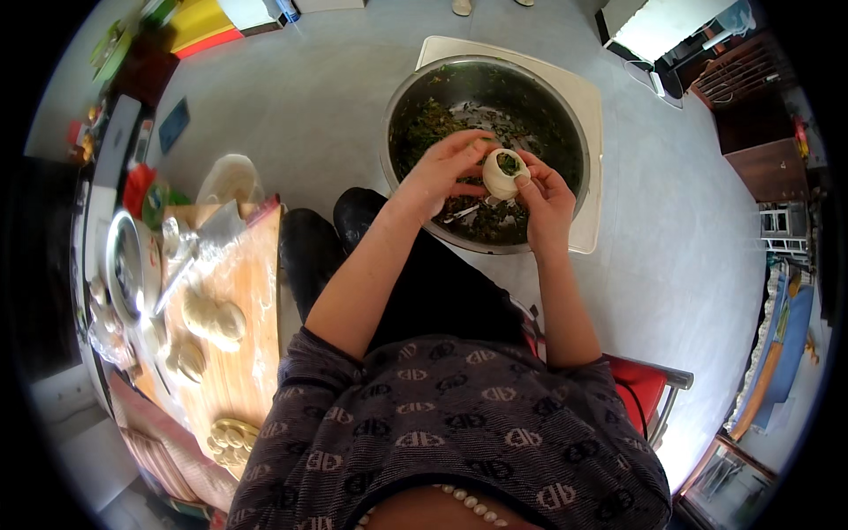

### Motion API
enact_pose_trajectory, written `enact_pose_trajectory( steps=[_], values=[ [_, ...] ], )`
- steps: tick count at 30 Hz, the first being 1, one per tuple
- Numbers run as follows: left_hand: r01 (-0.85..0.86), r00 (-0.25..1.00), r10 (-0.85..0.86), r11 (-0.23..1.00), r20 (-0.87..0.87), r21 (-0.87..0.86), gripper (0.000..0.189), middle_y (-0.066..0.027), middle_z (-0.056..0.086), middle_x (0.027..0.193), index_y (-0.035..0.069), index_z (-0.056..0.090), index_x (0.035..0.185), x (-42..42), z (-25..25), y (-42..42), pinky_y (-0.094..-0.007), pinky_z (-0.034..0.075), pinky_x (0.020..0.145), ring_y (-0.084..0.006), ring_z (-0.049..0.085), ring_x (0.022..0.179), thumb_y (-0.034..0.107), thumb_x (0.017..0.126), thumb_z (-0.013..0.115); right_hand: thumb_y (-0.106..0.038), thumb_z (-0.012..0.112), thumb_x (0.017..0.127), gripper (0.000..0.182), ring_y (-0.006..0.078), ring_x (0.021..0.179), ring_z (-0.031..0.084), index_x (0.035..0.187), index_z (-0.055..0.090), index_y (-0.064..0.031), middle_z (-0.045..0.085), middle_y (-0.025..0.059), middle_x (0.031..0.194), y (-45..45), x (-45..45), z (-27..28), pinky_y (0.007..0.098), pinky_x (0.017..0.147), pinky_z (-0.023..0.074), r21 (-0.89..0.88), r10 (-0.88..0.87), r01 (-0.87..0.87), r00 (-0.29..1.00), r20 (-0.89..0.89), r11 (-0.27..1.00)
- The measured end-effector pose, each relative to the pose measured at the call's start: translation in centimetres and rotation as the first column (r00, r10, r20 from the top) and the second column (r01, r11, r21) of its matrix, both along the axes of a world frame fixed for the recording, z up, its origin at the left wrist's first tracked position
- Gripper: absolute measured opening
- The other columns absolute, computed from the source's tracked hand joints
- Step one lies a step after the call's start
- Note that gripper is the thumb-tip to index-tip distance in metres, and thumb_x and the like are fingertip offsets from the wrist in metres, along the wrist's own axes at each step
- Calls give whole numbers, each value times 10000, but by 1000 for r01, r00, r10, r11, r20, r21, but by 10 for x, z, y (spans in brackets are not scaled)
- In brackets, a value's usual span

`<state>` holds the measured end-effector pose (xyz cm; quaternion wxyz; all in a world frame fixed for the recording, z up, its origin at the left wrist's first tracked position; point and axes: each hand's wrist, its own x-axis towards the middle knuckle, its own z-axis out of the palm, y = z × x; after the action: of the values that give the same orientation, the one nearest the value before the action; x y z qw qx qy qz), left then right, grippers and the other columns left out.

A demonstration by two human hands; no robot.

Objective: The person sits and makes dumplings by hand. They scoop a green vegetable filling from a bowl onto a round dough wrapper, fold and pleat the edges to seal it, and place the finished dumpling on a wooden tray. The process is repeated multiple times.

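Note:
Above a large stainless-steel basin (575,132) my right hand (548,199) holds a round dough bun (499,188), its thumb at the rim. The bun's open mouth shows chopped green filling (508,163) inside. My left hand (450,169) is just left of the bun with its fingers apart; whether a fingertip touches the dough I cannot tell. More chopped greens (434,122) lie in the basin and cling to its wall. A light-coloured utensil (462,213) lies partly among them, below my left hand.
On the left, a wooden board (258,291) bears dough pieces (212,318), plastic film and a cleaver (222,228). Beside it stands a white enamel basin (151,265). A plate of shaped dough (232,440) sits at the board's near end. Another person's feet (462,7) show at the top.

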<state>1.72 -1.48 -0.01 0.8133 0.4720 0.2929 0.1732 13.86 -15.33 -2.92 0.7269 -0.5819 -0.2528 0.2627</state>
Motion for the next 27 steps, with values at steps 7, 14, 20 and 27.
enact_pose_trajectory(
  steps=[7, 14, 20, 27],
  values=[
    [558, 790, 260, 73, -555, 827, 520, -80, 586, 1276, 225, 653, 1169, -4, -74, 10, -517, 312, 1083, -306, 513, 1211, -16, 708, 655, 12, 644, 880, 136, 178, 1049, 615, 1005, 589, 16, 618, 132, 1224, 0, 5, 3, 293, 852, 535, 48, -26, 37, 977, -212, 998],
    [80, 996, -72, 975, 44, -206, 416, -72, 489, 1351, 94, 465, 1363, 4, -28, -10, -410, 491, 949, -217, 505, 1214, 253, 984, 531, 11, 663, 866, 127, 171, 1051, 600, 973, 596, -4, 613, 110, 1202, 4, -2, 0, 297, 858, 519, 77, -10, 7, 1000, 27, 997],
    [14, 989, 0, 995, 145, -96, 368, -76, 575, 1171, 51, 502, 1294, 3, -21, -25, -359, 590, 833, -177, 627, 1011, 218, 974, 568, 13, 692, 810, 145, 186, 970, 591, 924, 610, -21, 615, 71, 1054, 13, -19, 1, 296, 827, 506, -77, -57, 100, 899, 434, 992],
    [-63, 992, 65, 998, 105, -23, 281, -82, 629, 1055, 13, 589, 1203, -4, -29, -23, -337, 611, 761, -161, 653, 918, 128, 947, 576, 11, 724, 731, 183, 265, 827, 572, 857, 594, -20, 591, 83, 882, 14, -27, 5, 358, 685, 473, -122, 9, 166, 558, 830, 979]
  ],
)
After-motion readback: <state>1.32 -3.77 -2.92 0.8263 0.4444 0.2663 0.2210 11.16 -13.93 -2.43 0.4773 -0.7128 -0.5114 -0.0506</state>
